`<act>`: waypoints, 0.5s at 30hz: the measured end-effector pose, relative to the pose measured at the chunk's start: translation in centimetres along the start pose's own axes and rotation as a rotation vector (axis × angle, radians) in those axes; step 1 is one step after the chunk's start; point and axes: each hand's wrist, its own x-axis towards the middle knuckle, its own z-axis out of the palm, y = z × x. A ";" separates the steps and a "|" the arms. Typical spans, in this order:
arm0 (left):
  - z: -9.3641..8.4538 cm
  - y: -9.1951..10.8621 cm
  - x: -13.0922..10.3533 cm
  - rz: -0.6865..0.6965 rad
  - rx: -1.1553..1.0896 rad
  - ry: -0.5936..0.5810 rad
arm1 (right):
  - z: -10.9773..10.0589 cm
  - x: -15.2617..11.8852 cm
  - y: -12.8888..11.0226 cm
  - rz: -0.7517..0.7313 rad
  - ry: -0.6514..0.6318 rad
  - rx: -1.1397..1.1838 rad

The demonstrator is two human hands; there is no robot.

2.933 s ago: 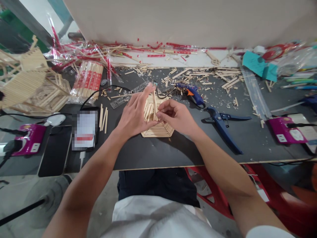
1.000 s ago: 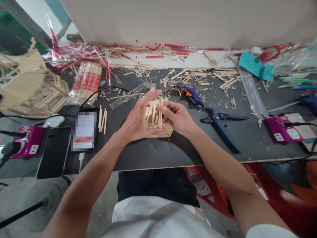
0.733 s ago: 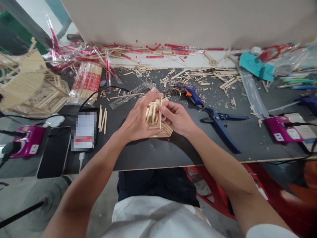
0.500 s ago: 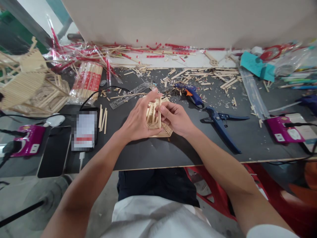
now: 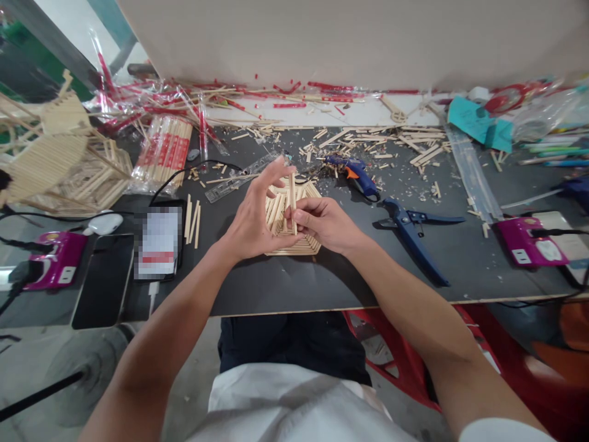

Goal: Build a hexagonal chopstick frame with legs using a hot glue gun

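Note:
My right hand (image 5: pixel 322 222) pinches a short, pale pair of wooden sticks (image 5: pixel 292 199) near their lower half, thumb against fingers. The sticks stand nearly upright, side by side. My left hand (image 5: pixel 252 215) curves in a wide C around them, with its index fingertip at their top end and its thumb at the bottom end. Behind and beneath the hands lies a many-sided piece built of layered wooden sticks (image 5: pixel 304 247), partly hidden by my fingers.
A blue glue gun (image 5: pixel 359 177) and blue ratchet cutters (image 5: pixel 414 239) lie to the right. Leftward are loose sticks (image 5: pixel 197 225), two phones (image 5: pixel 103 279), wrapped chopsticks (image 5: pixel 163 150) and a larger stick model (image 5: pixel 55 159). Wood scraps (image 5: pixel 340 138) litter the back.
The upright sticks and both hands have shifted slightly left. My left fingers have drawn back a little, showing more of the layered piece.

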 end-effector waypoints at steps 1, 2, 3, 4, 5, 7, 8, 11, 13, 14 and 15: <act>0.0 0.0 0.0 -0.001 0.006 -0.001 | 0.0 0.0 0.0 -0.002 0.000 0.002; 0.0 0.0 0.0 0.000 0.011 -0.003 | 0.1 0.0 -0.1 -0.006 -0.003 0.005; -0.1 0.0 0.0 0.004 0.014 -0.005 | 0.1 0.0 -0.1 -0.012 -0.006 0.009; -0.1 0.0 0.0 0.010 0.015 -0.005 | 0.1 -0.1 -0.2 -0.018 -0.009 0.013; -0.1 0.1 0.0 0.018 0.016 -0.003 | 0.1 -0.1 -0.2 -0.022 -0.011 0.015; -0.1 0.1 0.0 0.031 0.019 0.003 | 0.1 -0.1 -0.2 -0.021 -0.011 0.017; -0.1 0.1 -0.1 0.036 0.021 0.005 | 0.1 -0.1 -0.2 -0.018 -0.011 0.017; 0.0 -0.1 -0.1 0.050 0.027 0.007 | 0.2 -0.1 -0.2 -0.020 -0.016 0.018; 0.0 -0.2 -0.2 0.060 0.024 0.009 | 0.2 -0.2 -0.2 -0.018 -0.020 0.018; 0.0 -0.2 -0.2 0.062 0.022 0.011 | 0.2 -0.2 -0.3 -0.012 -0.022 0.017; 0.0 -0.3 -0.2 0.063 0.019 0.012 | 0.2 -0.2 -0.3 -0.003 -0.023 0.016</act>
